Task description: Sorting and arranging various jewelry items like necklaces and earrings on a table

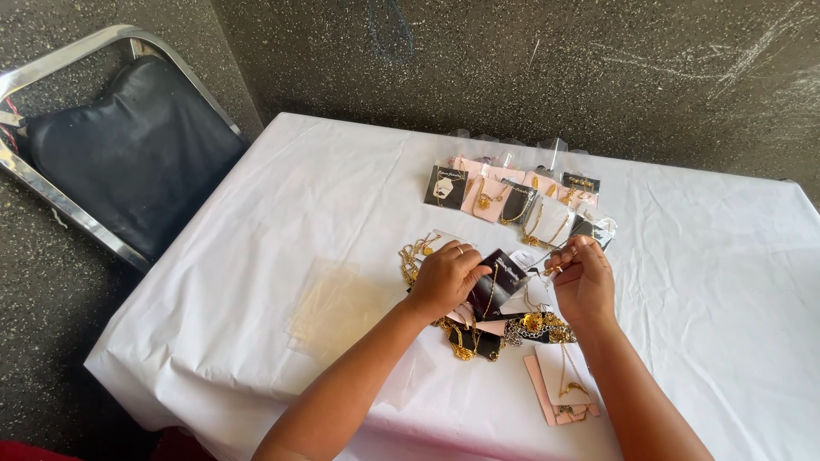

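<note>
**Necklaces partly carded, a loose heap left**

On the white table (282, 196), the left hand (444, 277) is closed on a black display card (498, 277) with a gold chain (491, 290) across it. The right hand (583, 277) pinches the chain's end just beside the card. Beneath them lies a tangled pile of chains and cards (504, 329). Beyond, a row of bagged, carded necklaces (512, 198) looks finished. By that count, roughly half seems done.

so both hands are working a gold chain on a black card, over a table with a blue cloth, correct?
Not quite: the cloth is white, not blue, as the head view shows. The rest holds: the left hand and right hand work a gold chain at a black card.
</note>
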